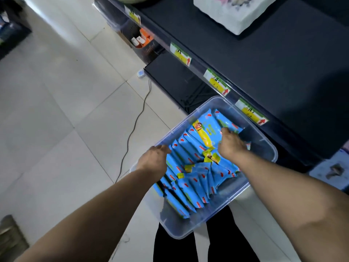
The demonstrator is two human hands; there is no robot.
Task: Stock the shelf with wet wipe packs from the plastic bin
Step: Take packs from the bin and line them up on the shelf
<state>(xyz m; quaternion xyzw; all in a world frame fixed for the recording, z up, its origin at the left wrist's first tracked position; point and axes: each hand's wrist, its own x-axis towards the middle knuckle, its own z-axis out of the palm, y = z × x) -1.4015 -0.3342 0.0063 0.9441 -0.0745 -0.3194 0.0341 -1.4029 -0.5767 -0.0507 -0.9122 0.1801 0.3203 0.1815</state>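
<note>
A clear plastic bin [264, 148] stands on the floor below me, filled with several blue wet wipe packs [190, 148] standing on edge in rows. My left hand [154, 159] reaches over the bin's left rim, its fingers curled down onto the tops of the packs. My right hand [231, 143] is deeper in the bin at its far right side, fingers curled round the packs there. The dark shelf [273, 59] runs along the right, its near part bare.
Yellow-and-green price tags [217, 82] line the shelf's front edge. A white floral pack [232, 12] sits on the shelf at the back. A lower dark shelf [170, 72] and an orange basket [143, 42] lie beyond the bin. A cable [132, 129] crosses the tiled floor.
</note>
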